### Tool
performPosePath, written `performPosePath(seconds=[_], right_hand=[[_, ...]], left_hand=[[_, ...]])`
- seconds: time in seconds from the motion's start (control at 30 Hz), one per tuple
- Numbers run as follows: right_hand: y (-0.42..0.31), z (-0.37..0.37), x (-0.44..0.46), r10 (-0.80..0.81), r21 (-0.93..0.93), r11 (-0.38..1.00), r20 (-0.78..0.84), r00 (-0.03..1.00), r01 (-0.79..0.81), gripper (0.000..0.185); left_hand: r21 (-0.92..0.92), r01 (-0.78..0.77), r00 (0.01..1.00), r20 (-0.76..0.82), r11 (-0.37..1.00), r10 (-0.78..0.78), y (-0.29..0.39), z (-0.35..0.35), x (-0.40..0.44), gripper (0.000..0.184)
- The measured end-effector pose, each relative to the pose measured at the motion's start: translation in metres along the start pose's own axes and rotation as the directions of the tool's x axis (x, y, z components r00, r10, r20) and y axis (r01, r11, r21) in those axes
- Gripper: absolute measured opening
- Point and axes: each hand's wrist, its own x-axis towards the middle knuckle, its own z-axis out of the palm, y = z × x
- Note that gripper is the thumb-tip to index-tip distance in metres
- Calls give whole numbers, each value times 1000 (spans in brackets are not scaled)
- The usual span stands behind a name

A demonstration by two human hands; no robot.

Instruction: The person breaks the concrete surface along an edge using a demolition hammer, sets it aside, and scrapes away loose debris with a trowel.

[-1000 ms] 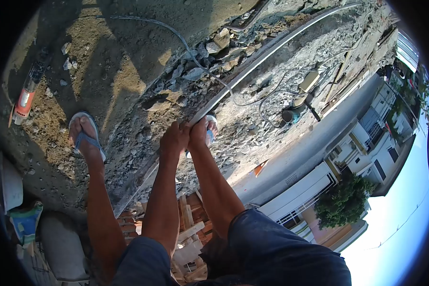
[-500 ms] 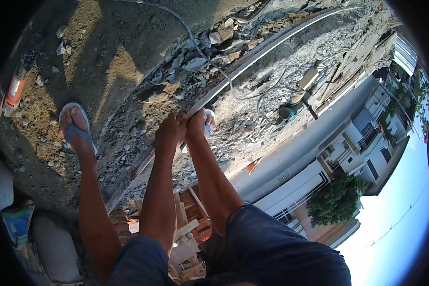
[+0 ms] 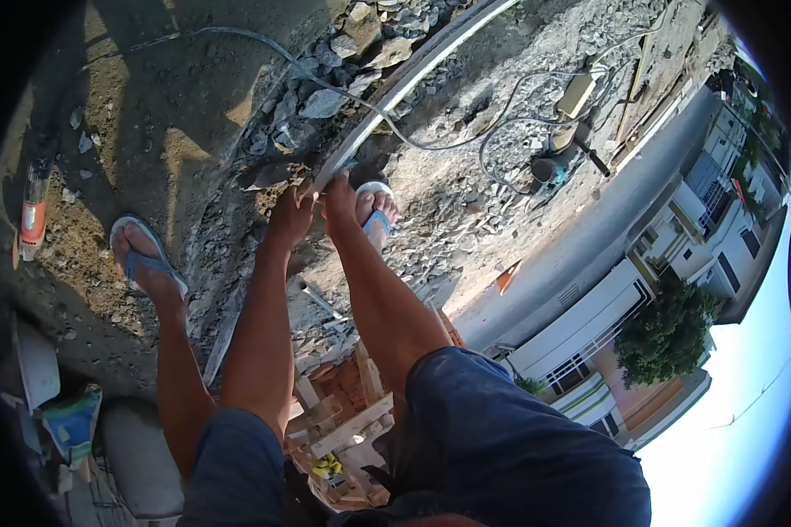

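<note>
A long pale bar (image 3: 394, 92) runs from the upper middle down to my hands, its lower part passing between my feet. My left hand (image 3: 292, 212) is closed around the bar on its left side. Close beside it, my right hand (image 3: 338, 202) grips the same bar from the right. The fingertips are partly hidden by the backs of the hands. A grey cable (image 3: 413, 144) crosses the bar above my hands. My sandalled feet stand apart, one at the left and one just right of my right hand.
Broken stones (image 3: 323, 104) and rubble cover the ground. A red power tool (image 3: 32, 220) lies far left; a teal power tool (image 3: 549, 169) lies at right among cable loops. Wood pieces (image 3: 351, 430), a bag (image 3: 72, 422) and a grey sack (image 3: 141, 457) are near the bottom.
Both hands have moved up the view with the bar, whose far end now leaves the top edge. The view has shifted, and a short pipe between my arms has come into sight.
</note>
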Motion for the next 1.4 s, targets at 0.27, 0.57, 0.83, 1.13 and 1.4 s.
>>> performPosePath(seconds=[0.27, 0.57, 0.83, 1.13, 1.4], right_hand=[[23, -190, -175, -192, -34, 979, 181, 965, 201, 44], [150, -337, -250, -217, 83, 974, 89, 972, 210, 34], [106, -477, -312, -139, 348, 934, 141, 980, 83, 36], [136, -605, -274, 43, 443, 896, -81, 996, -3, 31], [86, -689, -221, -1, 484, 875, -40, 999, 20, 27]], left_hand=[[265, 27, 978, 193, 964, -81, 38, -133, -135, 25], [314, 262, 899, -423, 913, -113, 175, -359, -398, 24], [265, 582, 810, -264, 769, -523, 160, -187, -528, 37], [594, 113, 902, 275, 796, -333, 280, 103, -358, 43], [430, 136, 864, 389, 892, -320, 335, 232, -300, 49]])
